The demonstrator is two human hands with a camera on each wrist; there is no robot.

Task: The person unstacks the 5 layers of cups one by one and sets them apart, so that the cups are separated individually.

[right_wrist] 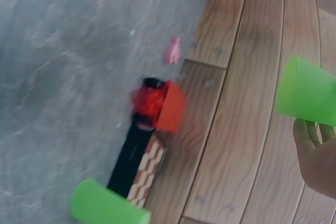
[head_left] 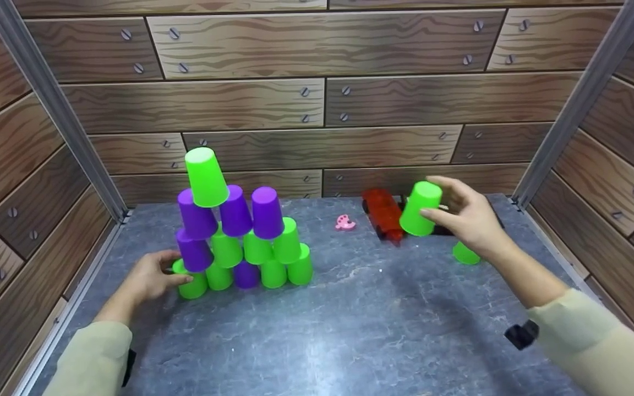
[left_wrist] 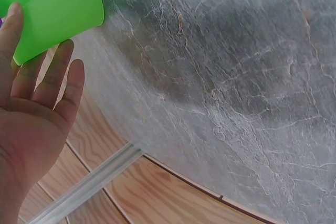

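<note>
Fingers half-open, the left hand [head_left: 149, 278] pinched a base cup [head_left: 192, 288] at eight o'clock, the right hand [head_left: 471, 220] a raised cup [head_left: 419, 210] at three. Only the right wrist plainly showed a brick-patterned strip [right_wrist: 147, 172].

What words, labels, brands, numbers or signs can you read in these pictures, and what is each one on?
None can be read in any view. The cup stack, the green cup in the right hand, the red toy vehicle and the pink toy show no legible lettering.

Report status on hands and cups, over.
Right hand holds green cup, raised. Left hand around bottom-left cup. Stack standing, four tiers. Pink toy, red vehicle right of stack, possible obstacles.
</note>
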